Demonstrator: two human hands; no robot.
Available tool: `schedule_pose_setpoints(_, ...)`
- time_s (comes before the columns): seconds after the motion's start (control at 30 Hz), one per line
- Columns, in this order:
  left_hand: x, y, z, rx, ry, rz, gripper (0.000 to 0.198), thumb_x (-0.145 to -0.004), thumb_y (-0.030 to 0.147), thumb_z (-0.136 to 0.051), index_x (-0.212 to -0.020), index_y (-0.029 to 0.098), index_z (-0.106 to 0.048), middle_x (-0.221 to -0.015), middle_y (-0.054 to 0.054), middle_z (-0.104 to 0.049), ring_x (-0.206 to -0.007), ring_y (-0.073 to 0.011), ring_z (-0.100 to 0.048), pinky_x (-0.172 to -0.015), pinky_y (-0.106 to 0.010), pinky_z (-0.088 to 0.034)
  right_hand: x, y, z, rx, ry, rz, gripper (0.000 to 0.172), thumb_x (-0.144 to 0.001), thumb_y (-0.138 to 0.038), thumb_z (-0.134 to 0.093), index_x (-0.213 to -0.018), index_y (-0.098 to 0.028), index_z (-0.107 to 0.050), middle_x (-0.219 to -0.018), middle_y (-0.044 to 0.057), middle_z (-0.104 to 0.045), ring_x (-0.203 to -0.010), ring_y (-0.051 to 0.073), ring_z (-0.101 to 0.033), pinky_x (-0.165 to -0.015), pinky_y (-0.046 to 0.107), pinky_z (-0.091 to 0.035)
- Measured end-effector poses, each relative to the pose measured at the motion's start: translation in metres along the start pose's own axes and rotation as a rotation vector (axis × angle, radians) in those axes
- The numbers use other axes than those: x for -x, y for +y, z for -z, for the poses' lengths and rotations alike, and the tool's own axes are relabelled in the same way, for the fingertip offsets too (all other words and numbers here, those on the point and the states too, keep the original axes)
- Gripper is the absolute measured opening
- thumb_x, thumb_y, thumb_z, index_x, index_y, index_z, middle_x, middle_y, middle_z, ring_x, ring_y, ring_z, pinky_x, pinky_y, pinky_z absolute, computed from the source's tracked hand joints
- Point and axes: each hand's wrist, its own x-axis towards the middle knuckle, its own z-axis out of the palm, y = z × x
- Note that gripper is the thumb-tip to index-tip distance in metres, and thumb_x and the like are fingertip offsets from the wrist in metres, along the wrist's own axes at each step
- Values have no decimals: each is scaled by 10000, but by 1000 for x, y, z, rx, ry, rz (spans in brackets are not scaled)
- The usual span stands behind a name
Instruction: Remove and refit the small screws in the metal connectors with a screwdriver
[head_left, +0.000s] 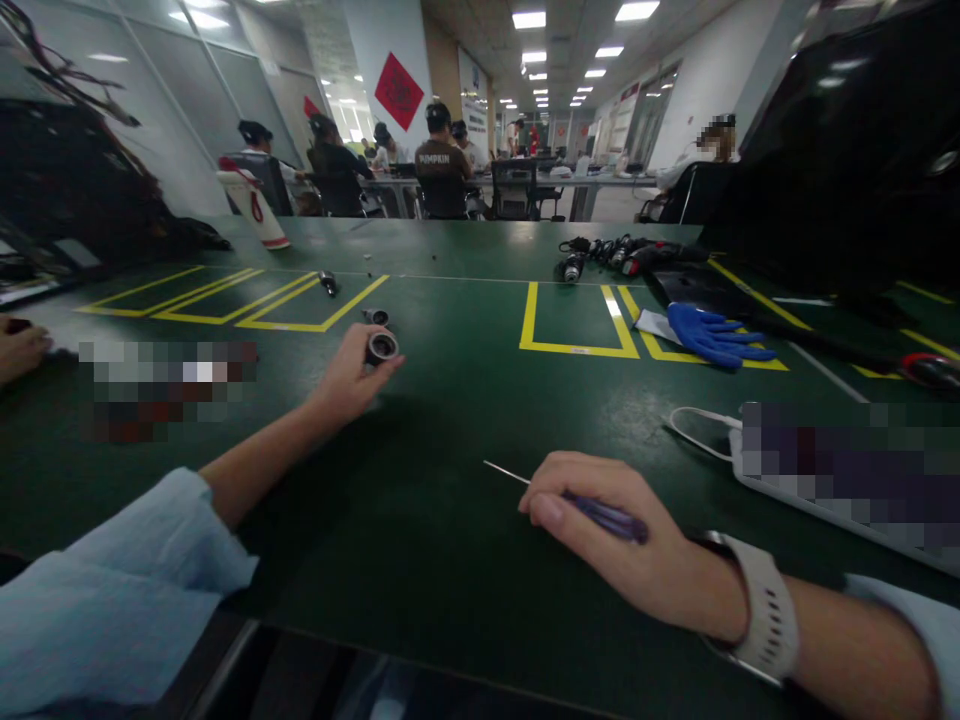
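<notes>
My left hand (351,378) is closed around a round, dark cylindrical connector (383,347) with a pale metal rim, its hollow end facing me. Just beyond it, a second small cylindrical connector (376,317) lies on the green table. Nearer to me on the right, my right hand (607,525) grips a screwdriver (609,517) by its purple handle. The screwdriver's thin metal shaft points left and slightly away, touching nothing. Another dark metal connector (328,284) rests by the yellow tape farther back on the left.
Green table (420,540) with yellow tape outlines. Blue glove (709,335) and a pile of cabled connectors (607,255) lie right of centre. A tablet-like device (847,490) with a white cord is at right. Another person's hand (21,350) shows at the left edge; a white cup-like container (255,208) stands behind.
</notes>
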Motion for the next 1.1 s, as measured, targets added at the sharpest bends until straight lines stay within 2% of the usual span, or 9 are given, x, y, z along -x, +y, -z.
schedule_pose_setpoints(0.1,25,68,-13,198,-177,-215,199,-813,299,-568,-943,188,-466,-898,-27,-500,-779,-152,-498,-683,-289,-445,2,-3,10,-354,170,-92,352,-922,-355,-445,-700,-168,-644,-603,3,-553,-572,119,-509,-526,255,-395)
schedule_pose_setpoints(0.17,34,105,-22,358,-235,-283,275,-754,291,-653,-887,184,-438,-862,-13,-486,-733,-128,-485,-622,-249,-436,6,-5,17,-489,267,-93,318,-908,-337,-464,-711,-175,-655,-582,-5,-530,-559,117,-486,-513,252,-375)
schedule_pose_setpoints(0.27,36,142,-37,562,-356,-287,308,-725,303,-690,-816,180,-423,-761,21,-491,-612,-89,-470,-530,-208,-399,11,-7,25,-489,336,-72,188,-874,-260,-503,-768,-186,-638,-592,-12,-527,-547,118,-474,-498,251,-356)
schedule_pose_setpoints(0.33,31,156,-48,622,-456,-303,263,-732,309,-683,-779,165,-468,-707,29,-507,-578,-82,-470,-512,-201,-381,14,-8,27,-353,329,-59,150,-869,-221,-497,-766,-190,-603,-610,-12,-535,-555,122,-485,-504,256,-363)
schedule_pose_setpoints(0.5,22,167,-71,670,-519,-332,209,-743,275,-652,-669,156,-497,-642,35,-497,-583,-89,-467,-537,-214,-370,19,-16,29,183,190,77,185,-837,-99,-456,-693,-195,-519,-576,-26,-480,-511,104,-449,-495,255,-358)
schedule_pose_setpoints(0.6,23,166,-73,680,-489,-294,215,-773,239,-607,-633,163,-462,-621,41,-468,-568,-85,-442,-537,-215,-359,21,-20,28,286,215,161,191,-814,-73,-422,-705,-208,-501,-579,-17,-491,-510,113,-458,-485,265,-361)
schedule_pose_setpoints(0.73,26,165,-70,687,-432,-310,211,-774,224,-611,-643,166,-455,-633,37,-465,-580,-89,-439,-551,-225,-354,21,-18,27,329,277,136,191,-810,-60,-427,-696,-195,-500,-565,-23,-479,-504,104,-459,-483,254,-357)
schedule_pose_setpoints(0.9,28,167,-68,678,-371,-371,175,-779,187,-592,-662,164,-464,-643,26,-475,-597,-97,-441,-565,-239,-350,18,-8,23,263,272,105,187,-816,-63,-434,-684,-173,-506,-572,-36,-449,-512,91,-431,-501,247,-340)
schedule_pose_setpoints(1.1,28,166,-67,676,-364,-359,186,-765,167,-600,-648,168,-457,-637,28,-473,-587,-97,-441,-556,-239,-350,19,11,17,-214,395,-85,190,-837,-155,-457,-665,-176,-534,-612,-13,-503,-579,126,-468,-544,274,-356)
